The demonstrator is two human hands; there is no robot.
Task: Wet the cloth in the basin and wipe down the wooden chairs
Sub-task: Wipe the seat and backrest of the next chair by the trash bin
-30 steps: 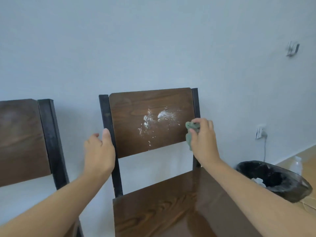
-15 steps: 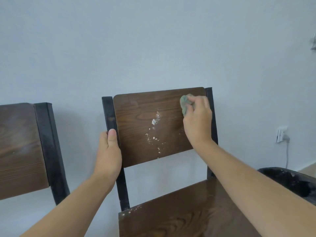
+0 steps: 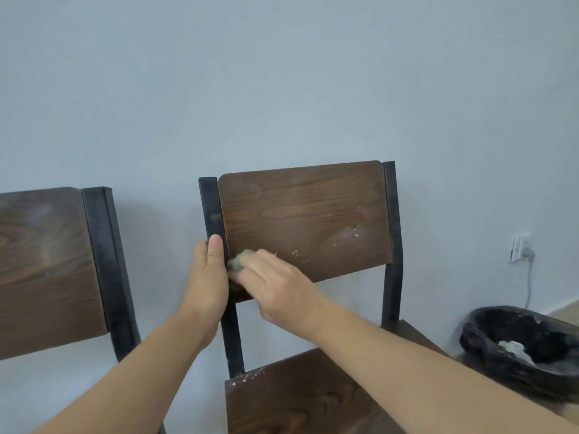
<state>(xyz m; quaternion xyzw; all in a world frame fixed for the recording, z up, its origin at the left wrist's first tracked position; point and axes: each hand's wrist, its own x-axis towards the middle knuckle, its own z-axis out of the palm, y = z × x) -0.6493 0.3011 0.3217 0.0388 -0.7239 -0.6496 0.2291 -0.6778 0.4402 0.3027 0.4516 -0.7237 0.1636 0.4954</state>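
A wooden chair with black metal posts stands against the wall; its backrest (image 3: 308, 211) shows faint white specks near the lower right. My left hand (image 3: 209, 277) grips the chair's left post (image 3: 211, 205), thumb up. My right hand (image 3: 275, 285) presses a small green cloth (image 3: 237, 260) against the backrest's lower left corner, right beside my left hand. Most of the cloth is hidden under my fingers. The chair seat (image 3: 300, 399) carries white crumbs along its back edge.
A second wooden chair (image 3: 47, 264) stands to the left against the grey wall. A bin lined with a black bag (image 3: 517, 346), holding crumpled paper, sits on the floor at the right. A wall socket with a plugged cable (image 3: 521, 249) is above it.
My right hand swept the cloth from the backrest's upper right down to its lower left. The large white patch is mostly gone. My left hand stayed on the post.
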